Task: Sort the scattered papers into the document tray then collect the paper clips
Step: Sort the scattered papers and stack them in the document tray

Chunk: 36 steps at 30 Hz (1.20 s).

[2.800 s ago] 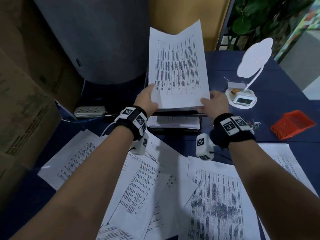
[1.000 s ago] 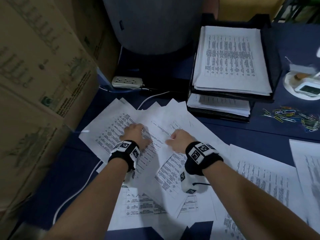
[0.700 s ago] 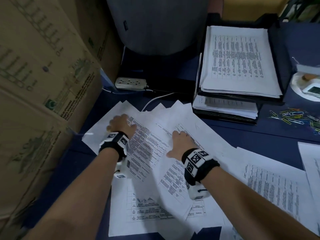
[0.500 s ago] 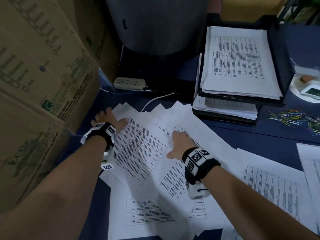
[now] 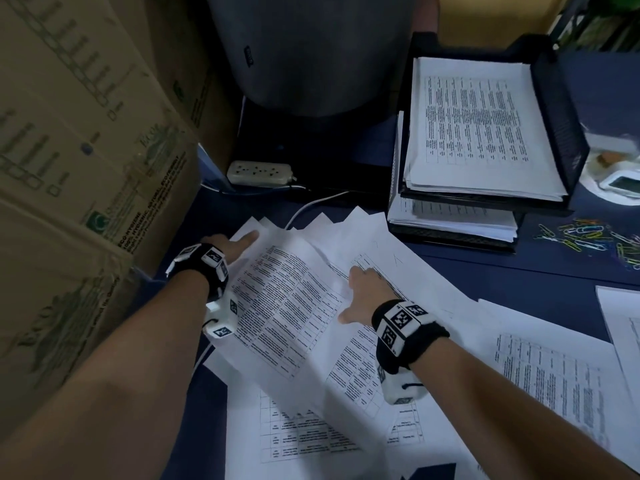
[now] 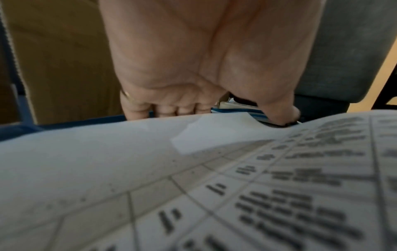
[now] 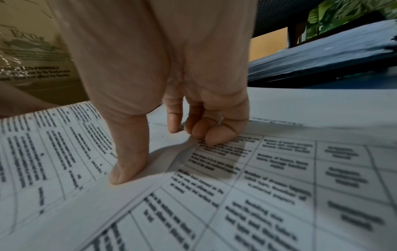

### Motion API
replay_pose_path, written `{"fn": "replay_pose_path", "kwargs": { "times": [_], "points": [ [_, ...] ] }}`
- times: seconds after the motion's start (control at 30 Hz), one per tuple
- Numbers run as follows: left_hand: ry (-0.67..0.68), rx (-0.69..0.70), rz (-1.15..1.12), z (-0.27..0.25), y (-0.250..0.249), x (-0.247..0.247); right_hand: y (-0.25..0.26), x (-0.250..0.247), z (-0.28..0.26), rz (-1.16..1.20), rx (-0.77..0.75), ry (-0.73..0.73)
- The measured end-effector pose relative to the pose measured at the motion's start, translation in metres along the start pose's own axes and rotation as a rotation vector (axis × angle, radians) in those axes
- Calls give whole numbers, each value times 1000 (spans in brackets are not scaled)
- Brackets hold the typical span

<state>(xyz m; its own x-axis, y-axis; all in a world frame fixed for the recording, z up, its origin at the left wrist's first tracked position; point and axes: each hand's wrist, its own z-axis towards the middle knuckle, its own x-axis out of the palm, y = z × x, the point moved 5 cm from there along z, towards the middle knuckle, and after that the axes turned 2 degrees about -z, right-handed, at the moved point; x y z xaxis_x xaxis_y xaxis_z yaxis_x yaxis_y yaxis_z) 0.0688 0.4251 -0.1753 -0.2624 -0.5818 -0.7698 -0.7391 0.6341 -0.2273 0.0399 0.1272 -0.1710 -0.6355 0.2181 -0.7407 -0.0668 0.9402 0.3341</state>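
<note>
Printed sheets (image 5: 287,306) lie fanned and overlapping on the blue table. My left hand (image 5: 242,240) is at the far left edge of the top sheet, thumb on top and fingers out of sight beneath it, so that edge curls up. In the left wrist view the left hand (image 6: 214,112) has its fingers curled past the paper's edge. My right hand (image 5: 360,285) rests on the pile's middle. Its thumb and bent fingertips (image 7: 210,137) press down on the sheets. The black mesh document tray (image 5: 561,109) at the back right holds a stack of papers (image 5: 478,126). Coloured paper clips (image 5: 588,237) lie scattered right of it.
A big cardboard box (image 5: 86,150) stands close on the left, almost against my left wrist. A grey cylinder-like object (image 5: 311,53) is behind, with a white power strip (image 5: 259,172) and its cable (image 5: 311,206) near the sheets. A white desk clock (image 5: 620,181) sits at the right edge.
The stack I held has gone into the tray. My left hand slid left across the pile to the top sheet's edge and took hold of it. My right hand stayed pressing the pile.
</note>
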Motion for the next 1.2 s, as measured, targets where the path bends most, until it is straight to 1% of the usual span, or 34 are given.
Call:
{"fn": "replay_pose_path", "kwargs": {
  "times": [0.1, 0.17, 0.27, 0.33, 0.4, 0.47, 0.6, 0.7, 0.77, 0.83, 0.93, 1.0, 1.07, 1.1, 1.13, 1.17, 1.2],
  "points": [
    [-30, 16, 26, -4, -5, 2, 0, -1, -1, -4, 7, -3],
    [-15, 37, 25, -7, -10, 2, 1, -1, -1, -2, 4, -4],
    [59, 65, -7, -14, -18, 4, 2, 0, -2, 27, -15, 3],
    [119, 108, 2, -24, -27, 9, 1, -1, -1, 54, -30, 30],
    [167, 139, 26, -32, -33, 16, 0, -6, 1, 144, -23, 68],
    [178, 174, 36, -35, -32, 22, 3, -13, 4, 223, -27, 88],
    [142, 177, 3, -40, -27, 26, 13, -20, 15, 306, -38, 83],
    [123, 193, 81, -44, -27, 26, 18, -22, 15, 407, -80, 116],
    [85, 196, 70, -44, -28, 25, 16, -26, 13, 400, -96, 77],
    [-18, 242, 3, -51, -35, 16, 3, -29, 13, 412, -71, 25],
    [-198, 330, -45, -68, -46, 3, -23, -35, 5, 535, -56, -26],
    [-293, 349, -174, -80, -49, -1, -39, -44, -7, 670, -58, -85],
    [-352, 351, -454, -93, -48, 0, -51, -54, -19, 894, -68, -170],
    [-349, 370, -629, -100, -50, 3, -57, -59, -24, 991, -73, -212],
    [-316, 387, -777, -107, -54, 8, -61, -65, -29, 1061, -77, -252],
    [-252, 400, -878, -113, -60, 15, -64, -70, -33, 1121, -86, -282],
    [-172, 415, -931, -121, -69, 22, -66, -76, -39, 1177, -104, -301]
  ]
}}
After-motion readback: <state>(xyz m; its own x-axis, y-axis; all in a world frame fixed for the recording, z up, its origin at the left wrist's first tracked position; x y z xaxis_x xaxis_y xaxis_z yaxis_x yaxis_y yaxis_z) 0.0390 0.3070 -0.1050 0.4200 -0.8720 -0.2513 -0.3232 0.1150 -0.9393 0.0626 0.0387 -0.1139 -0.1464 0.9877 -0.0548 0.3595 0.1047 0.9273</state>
